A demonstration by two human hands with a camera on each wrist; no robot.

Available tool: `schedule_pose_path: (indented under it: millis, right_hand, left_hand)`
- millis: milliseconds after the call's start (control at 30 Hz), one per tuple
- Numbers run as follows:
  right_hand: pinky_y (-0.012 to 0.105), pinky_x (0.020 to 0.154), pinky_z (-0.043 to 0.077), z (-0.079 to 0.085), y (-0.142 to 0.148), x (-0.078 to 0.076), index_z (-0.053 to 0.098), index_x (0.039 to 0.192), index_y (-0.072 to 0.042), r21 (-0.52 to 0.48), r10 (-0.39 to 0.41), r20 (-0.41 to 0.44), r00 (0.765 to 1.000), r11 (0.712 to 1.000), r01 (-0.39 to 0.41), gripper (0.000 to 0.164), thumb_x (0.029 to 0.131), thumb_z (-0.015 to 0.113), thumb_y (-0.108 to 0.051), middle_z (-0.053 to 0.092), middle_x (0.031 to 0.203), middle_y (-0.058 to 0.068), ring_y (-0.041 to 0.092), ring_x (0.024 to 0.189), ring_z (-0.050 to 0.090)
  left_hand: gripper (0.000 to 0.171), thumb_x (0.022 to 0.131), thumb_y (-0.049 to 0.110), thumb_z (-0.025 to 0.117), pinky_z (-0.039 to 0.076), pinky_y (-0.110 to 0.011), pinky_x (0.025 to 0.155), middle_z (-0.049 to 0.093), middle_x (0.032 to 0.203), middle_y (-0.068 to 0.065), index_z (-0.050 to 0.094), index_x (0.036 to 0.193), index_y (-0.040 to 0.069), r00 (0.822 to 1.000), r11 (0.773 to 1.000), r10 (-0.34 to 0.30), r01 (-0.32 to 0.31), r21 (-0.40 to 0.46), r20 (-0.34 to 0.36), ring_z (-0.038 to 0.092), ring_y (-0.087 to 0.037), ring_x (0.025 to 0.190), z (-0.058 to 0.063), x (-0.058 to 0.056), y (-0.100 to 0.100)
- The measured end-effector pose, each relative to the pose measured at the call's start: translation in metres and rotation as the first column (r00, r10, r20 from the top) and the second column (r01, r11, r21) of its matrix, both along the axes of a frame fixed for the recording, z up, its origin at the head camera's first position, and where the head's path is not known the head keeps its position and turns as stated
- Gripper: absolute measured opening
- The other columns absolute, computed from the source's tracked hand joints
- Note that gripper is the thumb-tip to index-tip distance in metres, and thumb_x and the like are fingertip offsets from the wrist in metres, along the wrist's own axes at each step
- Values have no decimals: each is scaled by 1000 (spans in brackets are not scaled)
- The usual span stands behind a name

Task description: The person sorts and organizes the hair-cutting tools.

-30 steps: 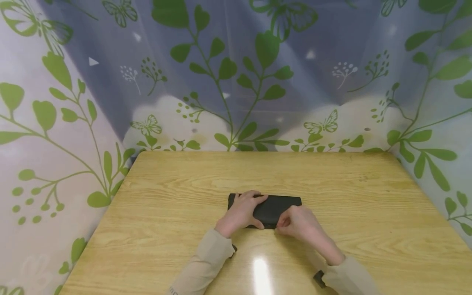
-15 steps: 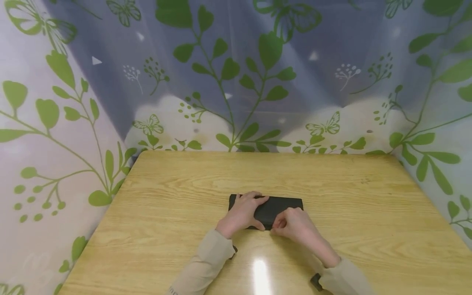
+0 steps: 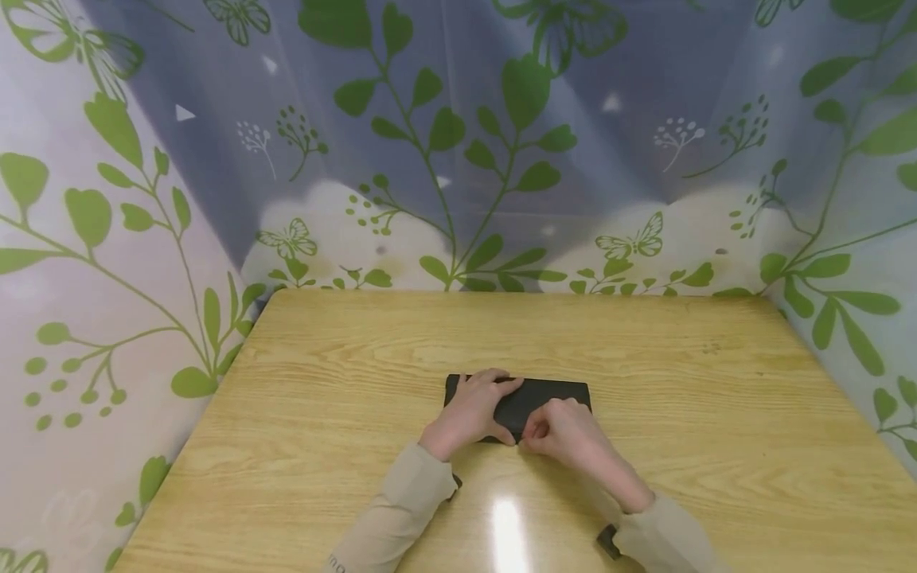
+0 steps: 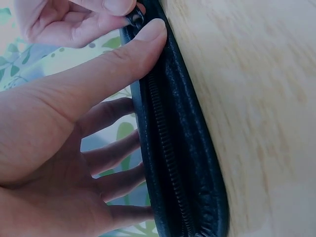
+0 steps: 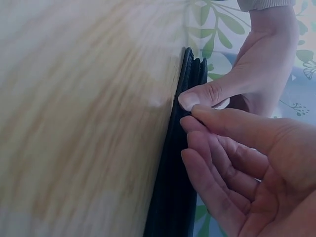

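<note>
A black long wallet (image 3: 555, 390) with a zipper along its near edge lies on the table. My left hand (image 3: 469, 410) holds its left half, fingers spread over the top to the far edge and thumb on the zipped edge. My right hand (image 3: 569, 434) pinches the small black zipper pull (image 4: 135, 18) between thumb and index finger, right beside the left thumb (image 5: 190, 100). A row of dark zipper teeth (image 4: 165, 143) runs from under the left thumb to the wallet's left end. The right hand's other fingers are loosely curled.
The wooden table (image 3: 344, 358) extends around the wallet on all sides. Behind it and at both sides hangs a curtain (image 3: 473, 199) printed with leaves and butterflies. Dark devices sit at both wrists, by the beige sleeves (image 3: 411, 493).
My right hand has slid left along the wallet's near edge, close up to the left thumb. My left hand stays where it was on the wallet.
</note>
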State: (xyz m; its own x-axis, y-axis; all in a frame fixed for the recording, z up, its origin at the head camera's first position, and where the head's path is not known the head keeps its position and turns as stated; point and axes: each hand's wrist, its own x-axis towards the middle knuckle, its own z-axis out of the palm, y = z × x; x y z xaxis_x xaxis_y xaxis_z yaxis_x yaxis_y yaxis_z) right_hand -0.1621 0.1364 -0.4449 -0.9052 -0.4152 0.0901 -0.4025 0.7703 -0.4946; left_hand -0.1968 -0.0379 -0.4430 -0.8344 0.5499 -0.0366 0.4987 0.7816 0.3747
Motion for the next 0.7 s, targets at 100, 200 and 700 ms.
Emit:
schedule_pose_path:
  millis: [100,200,700]
  right_hand:
    - [28,55,49,0,-2,-1,70,64,-22,2,14,-13,1000,1000,-14,9,70,76,-19,65,59,-12,-4,53,51]
    - [27,54,49,1,-4,-2,70,65,-21,6,22,-13,1000,1000,-22,9,70,76,-18,64,59,-12,-4,53,51]
    - [28,54,48,6,4,0,71,72,-17,-33,66,181,981,998,-61,9,77,72,-24,66,62,-7,3,52,54]
  left_hand:
    - [90,63,38,81,24,-64,105,41,144,-10,41,141,17,1000,1000,2,-2,3,2,32,-26,131,0,-1,0]
    - [90,63,39,81,24,-64,106,40,144,-10,41,141,17,1000,1000,3,-3,6,11,32,-26,131,0,-1,0]
    - [88,64,43,78,32,-61,103,41,144,-10,42,140,17,998,995,-17,11,-99,-62,32,-26,131,5,6,1]
